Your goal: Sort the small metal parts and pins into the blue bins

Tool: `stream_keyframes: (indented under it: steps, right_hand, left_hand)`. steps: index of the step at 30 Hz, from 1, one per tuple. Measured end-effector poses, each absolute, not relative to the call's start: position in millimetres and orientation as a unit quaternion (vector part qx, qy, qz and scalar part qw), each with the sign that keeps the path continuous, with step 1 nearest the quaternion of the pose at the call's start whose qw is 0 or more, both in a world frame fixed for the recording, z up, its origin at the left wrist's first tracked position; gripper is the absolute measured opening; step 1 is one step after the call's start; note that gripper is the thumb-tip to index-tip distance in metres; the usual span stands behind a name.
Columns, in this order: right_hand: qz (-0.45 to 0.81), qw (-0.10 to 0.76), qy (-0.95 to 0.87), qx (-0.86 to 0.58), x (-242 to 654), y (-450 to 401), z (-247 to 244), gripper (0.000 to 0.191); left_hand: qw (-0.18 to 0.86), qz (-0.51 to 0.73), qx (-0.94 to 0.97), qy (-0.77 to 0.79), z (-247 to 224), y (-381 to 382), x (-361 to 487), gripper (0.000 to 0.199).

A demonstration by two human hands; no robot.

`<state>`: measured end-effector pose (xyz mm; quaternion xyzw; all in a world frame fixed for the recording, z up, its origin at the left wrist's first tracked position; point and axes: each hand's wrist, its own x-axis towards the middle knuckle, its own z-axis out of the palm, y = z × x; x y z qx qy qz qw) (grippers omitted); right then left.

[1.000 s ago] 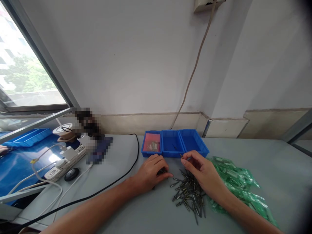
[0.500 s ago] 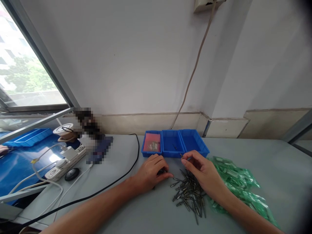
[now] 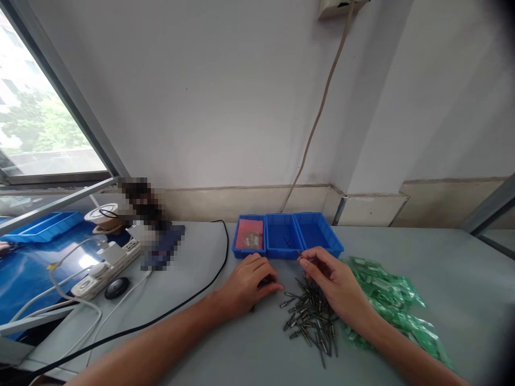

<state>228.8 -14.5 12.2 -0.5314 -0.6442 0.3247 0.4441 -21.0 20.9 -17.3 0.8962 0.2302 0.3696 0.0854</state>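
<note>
My right hand (image 3: 328, 271) is closed in a pinch on a small brassy rivet (image 3: 299, 253), just in front of the middle blue bin. Below it lies a loose pile of metal rivets (image 3: 308, 316) with thin stems. Left of the pile, my left hand (image 3: 254, 284) rests on the grey table with its fingers curled in. Something dark shows under those fingers, too hidden to name. Behind the hands stand three joined blue bins: the left bin (image 3: 237, 253) holds a red card and a clear bag of small parts, the middle bin (image 3: 276, 230) has one thin dark piece, and the right bin (image 3: 316, 228) is beside it.
Green plastic bags (image 3: 386, 289) of parts lie to the right of the pile. A black cable (image 3: 181, 306) crosses the table on the left, near a black mouse (image 3: 116, 288) and a white power strip (image 3: 86, 288). The wall (image 3: 225, 107) rises behind the bins.
The view has shifted very slightly. Both hands keep nearly the same places, and the right hand still pinches the rivet.
</note>
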Motion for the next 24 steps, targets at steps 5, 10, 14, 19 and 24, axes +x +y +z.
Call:
stream_keyframes:
  steps: [5, 10, 14, 19, 24]
  right_hand:
    - [0.338, 0.456, -0.636, -0.523, 228.5, -13.3, 11.2, 0.03]
    - [0.339, 0.459, -0.633, -0.523, 228.4, -13.6, 11.0, 0.031]
    - [0.344, 0.458, -0.631, -0.523, 227.9, -13.5, 11.7, 0.032]
    - [0.344, 0.461, -0.63, -0.521, 227.6, -13.2, 11.7, 0.032]
    - [0.34, 0.462, -0.633, -0.52, 228.1, -12.6, 10.1, 0.03]
  left_hand:
    - [0.087, 0.365, 0.898, 0.23, -18.3, 21.4, -21.3, 0.022]
    - [0.083, 0.367, 0.898, 0.23, -19.0, 22.0, -20.8, 0.022]
    - [0.086, 0.357, 0.902, 0.229, -17.4, 21.4, -20.9, 0.02]
    - [0.084, 0.354, 0.904, 0.223, -20.1, 22.8, -21.4, 0.018]
    - [0.08, 0.362, 0.903, 0.216, -21.3, 23.8, -21.0, 0.015]
